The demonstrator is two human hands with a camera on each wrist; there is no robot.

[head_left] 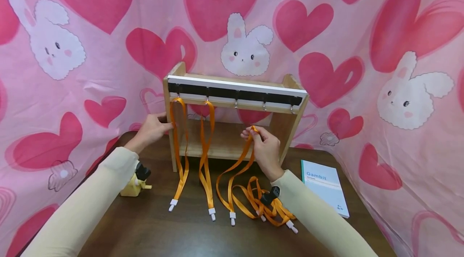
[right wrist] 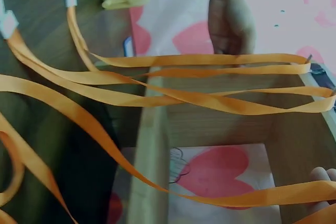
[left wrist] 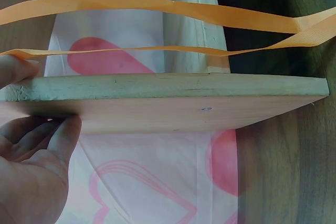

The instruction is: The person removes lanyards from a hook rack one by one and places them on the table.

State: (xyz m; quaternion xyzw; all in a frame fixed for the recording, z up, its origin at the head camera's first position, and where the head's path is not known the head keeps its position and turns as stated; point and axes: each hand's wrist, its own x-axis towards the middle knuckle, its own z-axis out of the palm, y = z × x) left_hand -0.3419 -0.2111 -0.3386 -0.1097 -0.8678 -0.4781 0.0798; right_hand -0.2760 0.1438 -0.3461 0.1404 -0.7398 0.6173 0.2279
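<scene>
My left hand (head_left: 151, 129) grips the left side panel (left wrist: 157, 114) of a wooden rack (head_left: 290, 128), thumb on one face and fingers on the other. My right hand (head_left: 266, 148) pinches the top loop of an orange lanyard (right wrist: 241, 199) in front of the rack, below the hooks. Its strap hangs down to a white clip (head_left: 232, 216) at the table. Two more orange lanyards hang from the leftmost hooks, one at the far left (head_left: 176, 136) and another beside it (head_left: 207, 176). The middle hook (head_left: 236, 104) and the two to its right hold nothing.
A tangle of orange lanyards (head_left: 279, 208) lies on the dark wooden table (head_left: 174, 237) beneath my right forearm. A white-blue book (head_left: 325, 188) is at the right. A small yellow object (head_left: 132, 187) stands near my left wrist. Pink patterned cloth (head_left: 232, 3) surrounds the table.
</scene>
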